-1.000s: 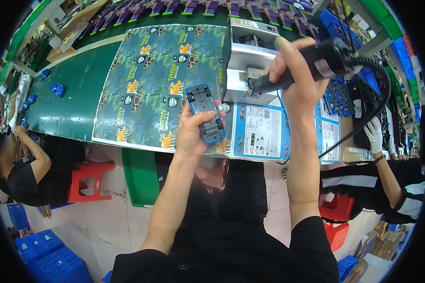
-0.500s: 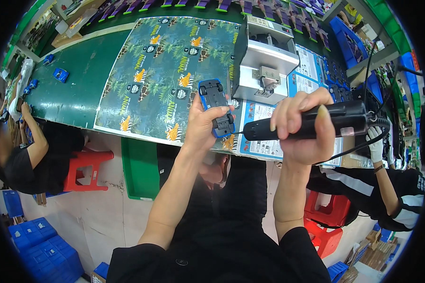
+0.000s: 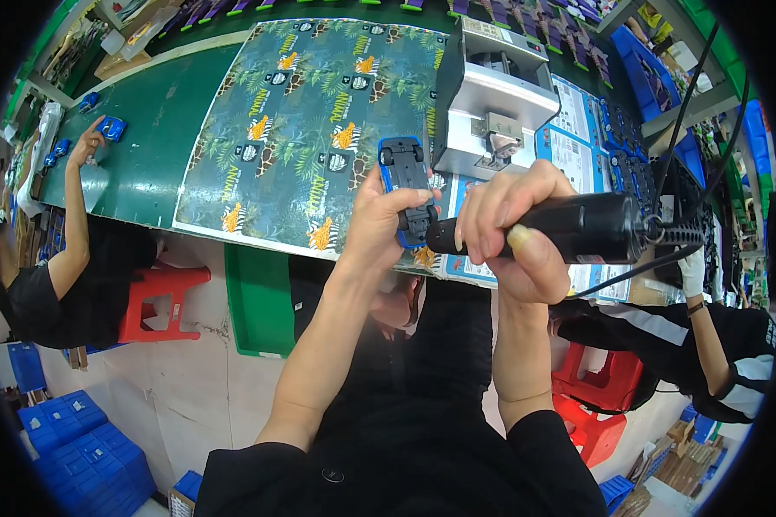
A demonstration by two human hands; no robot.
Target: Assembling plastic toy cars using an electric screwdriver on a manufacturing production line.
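My left hand (image 3: pixel 381 215) grips a blue toy car (image 3: pixel 408 172), its black underside turned up and the thumb lying across it. Wrapped in the fingers of my right hand (image 3: pixel 517 233) is a black electric screwdriver (image 3: pixel 588 226) with a cord at its rear end. The screwdriver's nose points left and meets the near end of the car's underside; its tip is hidden there. Just beyond my hands stands a silver metal machine (image 3: pixel 496 103) on the printed sheet (image 3: pixel 302 129) that covers the bench.
At the left, a person's hand (image 3: pixel 86 142) touches another blue toy car (image 3: pixel 112 128) on the green table (image 3: pixel 147 172). A gloved co-worker's hand (image 3: pixel 691 271) is at the right. Several blue cars (image 3: pixel 634 177) stand beyond the machine. A green bin (image 3: pixel 259 302) sits below the bench edge.
The screwdriver has moved left against the car, and the car stands more upright in my left hand. At the left, the other person's arm has reached out to a blue car.
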